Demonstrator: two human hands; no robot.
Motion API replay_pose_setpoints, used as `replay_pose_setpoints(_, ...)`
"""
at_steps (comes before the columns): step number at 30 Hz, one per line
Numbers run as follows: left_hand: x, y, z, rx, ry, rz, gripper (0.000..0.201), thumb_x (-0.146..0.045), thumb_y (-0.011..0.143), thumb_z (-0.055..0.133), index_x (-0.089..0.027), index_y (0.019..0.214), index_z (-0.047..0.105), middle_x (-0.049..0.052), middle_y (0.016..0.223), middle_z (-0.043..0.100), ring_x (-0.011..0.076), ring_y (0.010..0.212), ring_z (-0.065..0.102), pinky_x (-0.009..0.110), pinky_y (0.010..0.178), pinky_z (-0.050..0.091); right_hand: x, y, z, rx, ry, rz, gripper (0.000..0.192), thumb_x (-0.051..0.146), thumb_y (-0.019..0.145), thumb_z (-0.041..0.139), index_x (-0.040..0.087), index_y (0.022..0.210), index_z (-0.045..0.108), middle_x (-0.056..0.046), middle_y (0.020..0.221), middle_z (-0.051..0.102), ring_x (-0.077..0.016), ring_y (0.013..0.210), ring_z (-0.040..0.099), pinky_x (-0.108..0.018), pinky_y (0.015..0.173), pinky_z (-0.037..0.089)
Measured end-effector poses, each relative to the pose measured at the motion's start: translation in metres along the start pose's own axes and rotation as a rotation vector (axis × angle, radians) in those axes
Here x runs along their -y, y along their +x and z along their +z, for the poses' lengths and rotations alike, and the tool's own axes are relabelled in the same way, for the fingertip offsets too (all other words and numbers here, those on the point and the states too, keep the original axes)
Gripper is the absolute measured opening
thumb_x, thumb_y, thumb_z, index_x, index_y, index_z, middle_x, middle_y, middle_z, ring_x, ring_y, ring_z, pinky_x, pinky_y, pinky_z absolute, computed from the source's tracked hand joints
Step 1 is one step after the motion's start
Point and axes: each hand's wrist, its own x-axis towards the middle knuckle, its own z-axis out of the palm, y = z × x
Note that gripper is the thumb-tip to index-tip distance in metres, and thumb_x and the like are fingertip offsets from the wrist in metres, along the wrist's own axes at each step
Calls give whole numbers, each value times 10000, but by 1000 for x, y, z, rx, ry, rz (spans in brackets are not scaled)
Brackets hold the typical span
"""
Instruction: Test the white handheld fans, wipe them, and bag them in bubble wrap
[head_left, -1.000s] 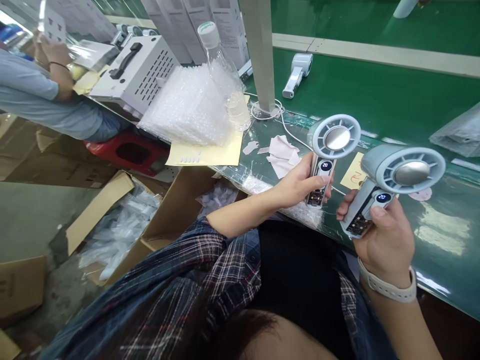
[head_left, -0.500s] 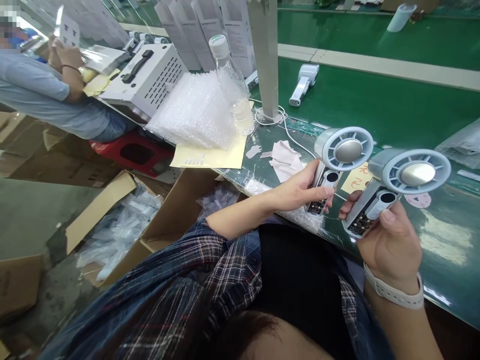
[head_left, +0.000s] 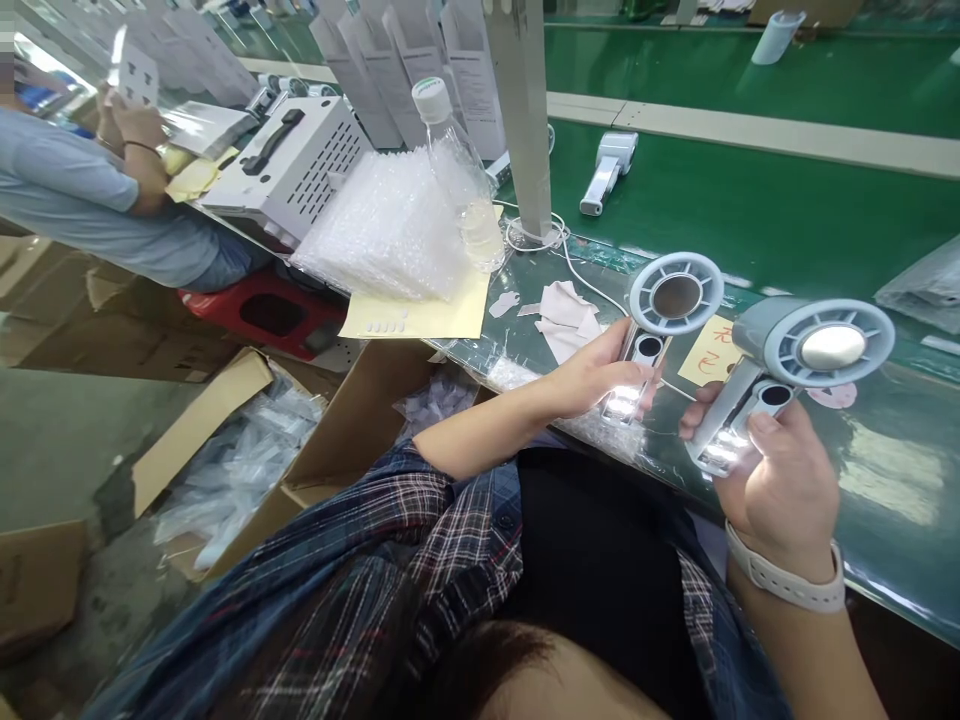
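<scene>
My left hand (head_left: 594,375) grips the handle of a small grey handheld fan (head_left: 673,296), its round head up and facing me. Another grey handheld fan (head_left: 814,346) is gripped in my right hand (head_left: 780,478), thumb resting on the handle just below its dark round display. Both handles glow bright white low down, and both displays look dark. The two fans are held side by side above the near edge of the green bench (head_left: 787,210), a little apart.
A clear plastic bottle (head_left: 457,165), a stack of bubble wrap (head_left: 382,225) and a white metal case (head_left: 289,160) stand at the left. A third fan (head_left: 606,172) lies farther back. Open cardboard boxes (head_left: 247,460) sit on the floor. Another person's arm (head_left: 90,200) is at far left.
The lit numbers on both fans' displays have gone dark, and bright white lights now shine on the lower handles. Both hands have stayed nearly where they were.
</scene>
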Motion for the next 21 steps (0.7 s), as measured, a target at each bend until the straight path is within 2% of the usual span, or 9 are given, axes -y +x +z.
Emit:
replay_pose_setpoints(5,8,5,2,-58,12,-56,577,-705,918,729,-216,1098,481,-42,828,573,113,556,567,290,521,480,-5,-3,3,-19,11,9,244,384,868,792,231,1056,762,-39,958,781,-199,746,715,-320,616,614)
replay_pose_setpoints(9,12,6,4,-26,24,-123,596,-666,871,791,-233,1091,445,-41,842,585,132,605,601,327,589,534,-7,-2,3,-7,4,-21,233,396,881,792,217,1027,758,-43,919,782,-195,698,710,-323,587,604)
replay_pose_setpoints(13,12,3,2,-57,12,-187,574,-553,832,793,-242,1130,414,-32,873,609,137,643,612,332,624,547,-8,0,2,-13,2,-35,222,421,911,783,213,972,736,-43,915,792,-172,665,696,-285,541,573)
replay_pose_setpoints(17,12,1,-7,-48,-39,-201,613,-430,776,758,-239,1242,409,13,926,669,203,763,689,362,677,584,-8,0,2,-11,35,-49,345,480,939,810,259,1150,651,-19,867,789,-175,624,685,-270,507,549)
replay_pose_setpoints(19,9,-1,-10,-34,-26,-182,632,-386,790,744,-235,1307,414,31,989,691,228,846,729,381,744,610,-8,1,1,20,80,-35,413,576,952,803,268,1162,625,-16,855,785,-178,606,682,-267,489,534)
replay_pose_setpoints(21,3,-4,-12,-14,8,-148,648,-361,819,766,-240,1347,409,48,1087,710,231,900,759,386,805,626,-7,2,-2,57,131,4,526,723,933,774,245,1123,666,-39,879,787,-192,647,710,-286,503,556)
